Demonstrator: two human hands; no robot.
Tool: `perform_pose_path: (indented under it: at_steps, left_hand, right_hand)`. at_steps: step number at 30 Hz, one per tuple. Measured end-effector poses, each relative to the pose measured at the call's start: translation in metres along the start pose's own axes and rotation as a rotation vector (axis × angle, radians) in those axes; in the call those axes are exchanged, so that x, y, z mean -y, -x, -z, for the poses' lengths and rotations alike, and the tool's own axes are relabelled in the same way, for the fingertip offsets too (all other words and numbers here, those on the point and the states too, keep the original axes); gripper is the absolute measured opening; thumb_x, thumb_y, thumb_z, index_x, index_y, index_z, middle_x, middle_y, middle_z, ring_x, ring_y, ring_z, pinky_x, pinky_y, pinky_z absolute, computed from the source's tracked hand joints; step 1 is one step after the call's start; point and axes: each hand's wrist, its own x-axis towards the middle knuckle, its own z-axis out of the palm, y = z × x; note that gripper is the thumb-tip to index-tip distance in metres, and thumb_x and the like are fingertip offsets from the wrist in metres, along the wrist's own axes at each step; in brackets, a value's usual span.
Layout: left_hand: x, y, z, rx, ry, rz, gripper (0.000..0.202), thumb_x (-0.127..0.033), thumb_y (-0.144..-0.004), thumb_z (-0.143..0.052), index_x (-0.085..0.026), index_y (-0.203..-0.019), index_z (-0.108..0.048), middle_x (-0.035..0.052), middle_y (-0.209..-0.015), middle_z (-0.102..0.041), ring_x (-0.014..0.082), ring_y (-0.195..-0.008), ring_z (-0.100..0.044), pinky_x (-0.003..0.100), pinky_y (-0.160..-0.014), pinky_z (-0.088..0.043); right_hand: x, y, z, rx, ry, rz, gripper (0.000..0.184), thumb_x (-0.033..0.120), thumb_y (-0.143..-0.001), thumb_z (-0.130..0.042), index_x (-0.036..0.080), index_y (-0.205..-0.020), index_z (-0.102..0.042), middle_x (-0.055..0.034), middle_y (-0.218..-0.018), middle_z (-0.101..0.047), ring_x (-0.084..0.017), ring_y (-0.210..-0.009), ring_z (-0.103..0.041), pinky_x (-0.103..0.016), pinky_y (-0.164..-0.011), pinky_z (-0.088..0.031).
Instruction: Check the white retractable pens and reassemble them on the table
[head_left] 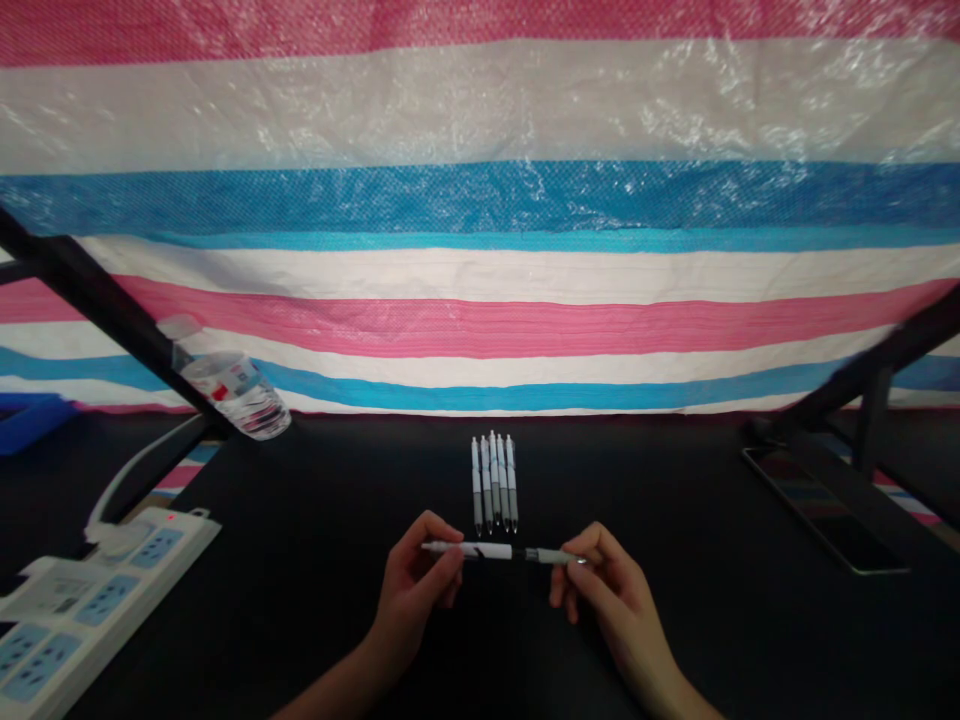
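Currently | pen (502, 551) crosswise, tip rightward | left hand (412, 590), right hand (611, 610): fingers gripping it

Pens (493, 482) in row on table (300, 480); power strip (97, 610) left, touchscreen device (825, 510) right.

No words or numbers can be read here, because the small printing on the plastic water bottle label (236, 385), the dark marks on the white pen (480, 550) and the tiny marks on the power strip (97, 600) are too blurred for reading.
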Motion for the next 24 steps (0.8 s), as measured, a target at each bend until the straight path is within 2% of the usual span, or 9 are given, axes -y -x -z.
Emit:
perform_pose_path:
  at_steps: [3, 8, 11, 14, 16, 18, 19, 21, 24]
  left_hand:
    - [0.0027, 0.0011, 0.0008, 0.049, -0.028, 0.009, 0.033, -0.046, -0.080, -0.075, -0.018, -0.083, -0.058, -0.0051, -0.055, -0.055, 0.0072, -0.043, -0.044, 0.018, -0.042, -0.030]
    - [0.0012, 0.0017, 0.0018, 0.099, -0.040, 0.002, 0.034, -0.048, -0.081, -0.075, -0.018, -0.083, -0.058, -0.0062, -0.055, -0.053, 0.0066, -0.043, -0.043, 0.017, -0.042, -0.031]
    - [-0.0002, 0.0020, 0.0009, 0.117, -0.043, 0.004, 0.035, -0.048, -0.079, -0.076, -0.018, -0.083, -0.058, -0.0061, -0.055, -0.053, 0.0065, -0.043, -0.043, 0.017, -0.042, -0.030]
    - [0.0010, 0.0019, 0.0005, 0.123, -0.026, 0.012, 0.035, -0.048, -0.078, -0.076, -0.018, -0.083, -0.059, -0.0060, -0.054, -0.053, 0.0065, -0.042, -0.042, 0.018, -0.042, -0.029]
    - [0.0025, 0.0017, 0.0005, 0.101, -0.006, 0.007, 0.035, -0.048, -0.079, -0.076, -0.018, -0.083, -0.059, -0.0064, -0.054, -0.053, 0.0062, -0.042, -0.041, 0.018, -0.042, -0.029]
    - [0.0034, 0.0014, 0.0005, 0.071, 0.005, -0.001, 0.034, -0.047, -0.079, -0.076, -0.018, -0.083, -0.059, -0.0065, -0.053, -0.053, 0.0061, -0.042, -0.042, 0.017, -0.042, -0.029]
    - [0.0035, 0.0014, 0.0005, 0.061, 0.006, -0.002, 0.034, -0.047, -0.079, -0.076, -0.018, -0.082, -0.059, -0.0062, -0.054, -0.053, 0.0062, -0.042, -0.042, 0.018, -0.042, -0.029]
    - [0.0031, 0.0014, 0.0004, 0.055, 0.007, 0.008, 0.034, -0.046, -0.079, -0.076, -0.017, -0.082, -0.059, -0.0056, -0.055, -0.054, 0.0067, -0.043, -0.043, 0.018, -0.042, -0.029]
    - [0.0022, 0.0016, 0.0000, 0.072, 0.019, 0.023, 0.035, -0.047, -0.078, -0.076, -0.017, -0.082, -0.059, -0.0064, -0.053, -0.052, 0.0064, -0.042, -0.042, 0.018, -0.042, -0.029]
  right_hand:
    - [0.0011, 0.0023, -0.0060, 0.083, 0.136, 0.054, 0.030, 0.048, -0.089, -0.067, 0.019, -0.093, -0.060, -0.0069, -0.079, -0.071, -0.013, -0.055, -0.058, -0.023, -0.048, -0.046]
    - [0.0001, 0.0023, -0.0038, 0.073, 0.341, 0.075, 0.034, 0.052, -0.093, -0.059, 0.019, -0.095, -0.064, -0.0072, -0.081, -0.072, -0.014, -0.056, -0.060, -0.024, -0.050, -0.048]
    - [-0.0023, 0.0024, 0.0010, 0.098, 0.478, 0.076, 0.043, 0.053, -0.098, -0.048, 0.019, -0.078, -0.064, -0.0044, -0.064, -0.068, -0.014, -0.052, -0.059, -0.024, -0.050, -0.045]
    - [-0.0037, 0.0035, 0.0017, 0.139, 0.546, 0.074, 0.053, 0.054, -0.100, -0.041, 0.019, -0.065, -0.060, -0.0001, -0.048, -0.056, -0.013, -0.044, -0.053, -0.024, -0.047, -0.039]
    - [-0.0041, 0.0042, -0.0007, 0.129, 0.508, 0.075, 0.042, 0.054, -0.099, -0.046, 0.020, -0.084, -0.065, -0.0008, -0.058, -0.062, -0.014, -0.050, -0.057, -0.024, -0.050, -0.042]
    - [-0.0046, 0.0044, -0.0036, 0.091, 0.443, 0.062, 0.036, 0.056, -0.094, -0.054, 0.022, -0.105, -0.060, -0.0032, -0.076, -0.068, -0.016, -0.059, -0.061, -0.025, -0.052, -0.046]
    - [-0.0050, 0.0042, -0.0045, 0.075, 0.421, 0.050, 0.037, 0.056, -0.092, -0.058, 0.022, -0.108, -0.057, -0.0039, -0.080, -0.069, -0.016, -0.061, -0.062, -0.024, -0.051, -0.047]
    - [-0.0056, 0.0037, -0.0045, 0.059, 0.426, 0.030, 0.036, 0.057, -0.090, -0.060, 0.022, -0.098, -0.057, -0.0029, -0.075, -0.066, -0.015, -0.057, -0.060, -0.022, -0.047, -0.044]
    - [-0.0053, 0.0033, -0.0018, 0.111, 0.486, 0.034, 0.042, 0.056, -0.096, -0.050, 0.020, -0.077, -0.058, -0.0007, -0.060, -0.059, -0.012, -0.049, -0.055, -0.022, -0.045, -0.038]
